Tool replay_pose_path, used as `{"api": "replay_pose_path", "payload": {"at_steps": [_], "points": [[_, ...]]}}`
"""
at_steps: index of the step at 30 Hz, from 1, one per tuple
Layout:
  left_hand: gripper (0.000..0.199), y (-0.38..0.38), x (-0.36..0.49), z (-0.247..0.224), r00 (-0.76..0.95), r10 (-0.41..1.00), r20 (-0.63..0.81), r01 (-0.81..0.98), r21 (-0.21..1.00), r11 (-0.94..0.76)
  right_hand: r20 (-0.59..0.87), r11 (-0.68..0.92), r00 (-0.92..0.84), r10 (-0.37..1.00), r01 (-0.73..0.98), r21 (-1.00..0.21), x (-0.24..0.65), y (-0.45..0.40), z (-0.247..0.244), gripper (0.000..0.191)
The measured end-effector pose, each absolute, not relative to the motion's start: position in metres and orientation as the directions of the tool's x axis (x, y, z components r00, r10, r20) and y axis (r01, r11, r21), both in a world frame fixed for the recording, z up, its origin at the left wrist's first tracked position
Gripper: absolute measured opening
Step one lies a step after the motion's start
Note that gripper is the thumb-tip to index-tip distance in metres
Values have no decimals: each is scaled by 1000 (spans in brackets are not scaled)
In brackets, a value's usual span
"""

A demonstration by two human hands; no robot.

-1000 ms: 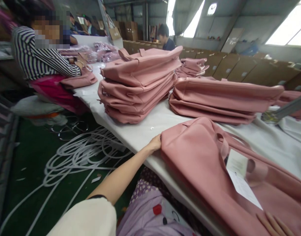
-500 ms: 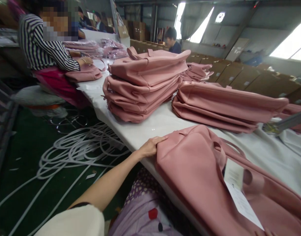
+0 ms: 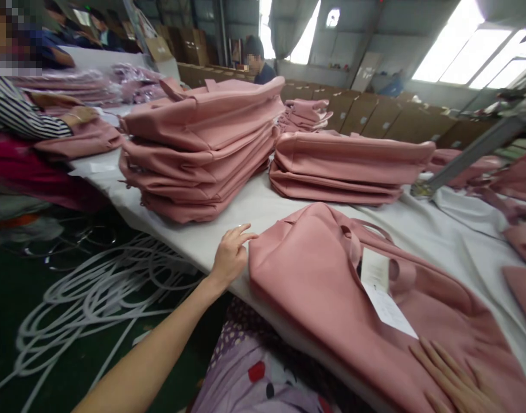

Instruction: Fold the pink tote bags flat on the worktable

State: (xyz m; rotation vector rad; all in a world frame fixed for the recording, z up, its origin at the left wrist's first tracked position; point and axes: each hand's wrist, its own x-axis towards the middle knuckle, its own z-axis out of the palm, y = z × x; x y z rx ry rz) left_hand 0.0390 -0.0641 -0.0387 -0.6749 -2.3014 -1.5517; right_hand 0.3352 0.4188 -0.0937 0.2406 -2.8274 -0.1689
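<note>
A pink bag [image 3: 314,269] lies on its side along the near edge of the white-covered table [image 3: 176,235]. White paper tags [image 3: 387,310] rest on it beside its handles [image 3: 402,275]. At the bag's left corner is my left hand [image 3: 232,255], fingers apart, a fingertip at or just beside the corner and nothing in its grasp. My right hand [image 3: 456,378] lies flat on the bag's lower right side with fingers stretched out; its wrist is cut off by the frame.
Beyond the bag stand a tall stack of pink bags [image 3: 198,155] and a lower stack [image 3: 349,166]. A metal bar [image 3: 473,152] slants at right. White hose [image 3: 103,292] coils on the floor. A co-worker's hand [image 3: 80,117] touches a pink bag at far left.
My view has swung to the right. My left hand has let go of the bag's corner and its fingers have spread. My right hand has come further into view, flat on the bag.
</note>
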Motion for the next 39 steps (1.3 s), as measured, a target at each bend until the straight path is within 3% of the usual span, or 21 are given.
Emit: {"api": "replay_pose_path", "payload": {"at_steps": [1, 2, 4, 6, 9, 20, 27, 32, 34, 39], "points": [[37, -60, 55, -28, -755, 257, 603, 651, 646, 399, 248, 975, -950, -188, -149, 168, 337, 417, -92, 74], [36, -54, 69, -18, -659, 383, 648, 746, 494, 447, 211, 969, -959, -189, -147, 199, 339, 415, -90, 74], [37, -38, 87, -6, -467, 642, 608, 874, 206, 441, 145, 956, -973, -179, -138, 258, 341, 408, -84, 73], [45, -19, 89, -5, -392, 783, 483, 906, 54, 420, 96, 953, -984, -153, -121, 276, 340, 400, -77, 71], [57, 5, 71, -17, -429, 827, 363, 879, -43, 475, 51, 959, -992, -116, -98, 264, 338, 392, -69, 69], [74, 22, 43, -58, -523, 834, 176, 835, -90, 543, 187, 973, -969, -162, -125, 195, 337, 393, -75, 78], [65, 23, 40, -70, -500, 831, 245, 836, -114, 537, 112, 989, -989, -92, -78, 128, 334, 384, -63, 71], [48, 20, 37, -73, -463, 772, 435, 858, 3, 513, 127, 998, -991, -30, -23, 57, 335, 383, -61, 52], [51, 21, 40, -72, -472, 713, 518, 844, 30, 536, 211, 998, -976, 47, 55, 33, 337, 382, -64, 45], [77, 17, 49, -61, -676, 523, 519, 635, 50, 771, 500, 840, -711, 494, 539, -63, 343, 379, -71, 56]]}}
